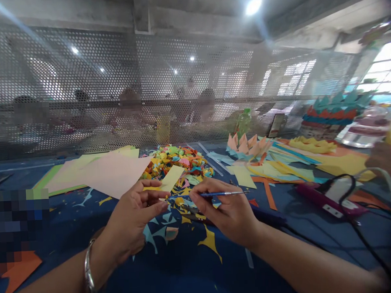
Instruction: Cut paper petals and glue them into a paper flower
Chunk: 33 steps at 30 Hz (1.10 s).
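Note:
My left hand (130, 215), with a silver bangle at the wrist, is closed with thumb and fingertips together on a small piece of yellow paper (167, 197). A pale yellow paper strip (173, 177) stands out just behind those fingers; I cannot tell whether they grip it too. My right hand (227, 210) is wrapped round a slim blue-handled tool (217, 194), its thin metal end pointing right. The tool's other end is at the right fingertips, facing the left hand. Beyond both hands lies a heap of small folded paper pieces (179, 158) in many colours.
Coloured paper sheets (95, 169) lie at left, paper scraps (209, 242) below the hands. At right are a peach pointed-paper ring (246, 146), paper strips (275, 170), a purple power strip (329, 200) with cables, and another person's hand (384, 163). A perforated screen (113, 81) stands behind.

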Available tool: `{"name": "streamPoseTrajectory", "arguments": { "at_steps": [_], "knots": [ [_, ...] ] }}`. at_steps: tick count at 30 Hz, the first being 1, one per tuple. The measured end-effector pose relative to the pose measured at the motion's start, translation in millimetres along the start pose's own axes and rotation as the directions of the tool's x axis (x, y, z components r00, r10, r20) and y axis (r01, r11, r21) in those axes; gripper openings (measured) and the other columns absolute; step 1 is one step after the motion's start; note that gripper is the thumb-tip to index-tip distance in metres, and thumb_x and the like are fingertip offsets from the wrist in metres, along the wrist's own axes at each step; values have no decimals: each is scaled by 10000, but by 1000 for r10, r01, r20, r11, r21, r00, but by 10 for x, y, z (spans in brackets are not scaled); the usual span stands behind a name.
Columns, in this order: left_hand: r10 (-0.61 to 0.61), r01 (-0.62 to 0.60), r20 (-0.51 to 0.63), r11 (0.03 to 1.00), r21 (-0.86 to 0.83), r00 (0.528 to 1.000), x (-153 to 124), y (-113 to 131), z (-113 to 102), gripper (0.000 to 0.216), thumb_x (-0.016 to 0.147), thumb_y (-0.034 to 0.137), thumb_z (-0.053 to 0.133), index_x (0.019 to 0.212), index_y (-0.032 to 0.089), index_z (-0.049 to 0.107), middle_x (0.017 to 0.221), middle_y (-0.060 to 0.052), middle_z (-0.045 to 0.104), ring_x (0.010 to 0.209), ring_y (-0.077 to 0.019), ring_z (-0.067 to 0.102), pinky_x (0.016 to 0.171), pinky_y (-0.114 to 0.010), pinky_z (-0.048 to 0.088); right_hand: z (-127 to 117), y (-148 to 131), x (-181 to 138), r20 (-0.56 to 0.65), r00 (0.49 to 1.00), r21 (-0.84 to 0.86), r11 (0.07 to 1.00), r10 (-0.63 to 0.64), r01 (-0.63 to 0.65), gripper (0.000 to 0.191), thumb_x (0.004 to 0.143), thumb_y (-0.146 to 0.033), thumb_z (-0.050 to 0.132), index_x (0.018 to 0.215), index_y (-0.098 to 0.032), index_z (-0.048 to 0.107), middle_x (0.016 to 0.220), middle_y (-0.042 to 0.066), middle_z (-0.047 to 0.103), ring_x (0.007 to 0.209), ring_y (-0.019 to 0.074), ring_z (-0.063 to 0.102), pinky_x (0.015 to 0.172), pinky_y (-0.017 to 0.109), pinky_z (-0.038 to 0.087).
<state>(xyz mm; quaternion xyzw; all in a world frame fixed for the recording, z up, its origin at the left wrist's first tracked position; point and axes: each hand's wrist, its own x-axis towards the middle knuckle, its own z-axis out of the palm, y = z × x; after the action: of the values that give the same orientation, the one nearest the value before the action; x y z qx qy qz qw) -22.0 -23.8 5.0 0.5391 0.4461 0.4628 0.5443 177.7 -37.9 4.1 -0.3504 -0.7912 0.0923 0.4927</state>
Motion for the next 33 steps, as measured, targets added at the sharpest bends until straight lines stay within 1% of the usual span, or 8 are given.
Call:
{"name": "streamPoseTrajectory", "arguments": {
  "at_steps": [6,11,17,20,24,27,29,33],
  "knots": [
    [13,-13,-20,1000,-6,1000,21,-30,13,518,588,197,769,1014,160,476,929,-70,639,835,-175,584,741,-287,469,4,3,-3,4,1000,-12,1000,11,-11,111,852,-185,513,759,-176,574,649,-10,548,569,101,499,556,245,410],
    [17,-17,-41,1000,-1,999,49,-52,-14,523,556,190,780,989,173,488,771,-7,623,735,-152,586,697,-265,463,-6,7,-2,-8,1000,-16,999,30,-30,118,842,-194,512,742,-175,571,641,-8,553,556,100,499,544,240,405],
    [9,-8,-57,1000,19,998,20,1,-2,539,547,219,788,997,168,495,699,8,630,677,-153,587,663,-264,434,-54,25,32,12,985,-41,985,169,-169,182,841,-251,491,676,-185,529,551,-37,478,492,90,426,489,230,358],
    [-2,3,-66,1000,17,998,3,23,16,531,549,208,787,994,166,500,683,6,632,679,-159,591,679,-281,432,-60,24,60,30,979,-52,978,202,-201,203,842,-267,473,658,-187,503,540,-46,434,476,85,388,473,230,329],
    [-20,22,-84,1000,21,996,4,24,20,520,544,199,790,979,157,508,649,3,636,675,-161,596,690,-288,427,-63,73,85,55,956,-167,947,288,-275,257,820,-282,460,578,-197,438,469,-61,330,428,84,296,431,249,260],
    [-32,35,-78,999,39,996,12,15,7,526,547,201,789,987,154,504,636,-6,647,652,-163,598,662,-289,423,-94,179,108,126,903,-329,876,411,-352,304,769,-269,490,501,-208,361,436,-59,286,411,86,254,411,267,209],
    [-34,38,-64,997,61,997,14,10,0,527,548,210,789,987,156,501,626,-10,650,635,-168,599,637,-291,423,-128,266,127,169,866,-416,830,472,-371,363,747,-267,507,463,-212,288,427,-59,242,407,85,217,407,276,183],
    [-8,10,-30,997,81,1000,4,7,9,514,547,212,785,972,165,498,639,-13,653,647,-174,607,652,-301,433,-182,410,156,155,863,-446,813,482,-374,439,734,-272,528,448,-212,200,433,-59,191,416,86,179,413,288,165]
  ]
}}
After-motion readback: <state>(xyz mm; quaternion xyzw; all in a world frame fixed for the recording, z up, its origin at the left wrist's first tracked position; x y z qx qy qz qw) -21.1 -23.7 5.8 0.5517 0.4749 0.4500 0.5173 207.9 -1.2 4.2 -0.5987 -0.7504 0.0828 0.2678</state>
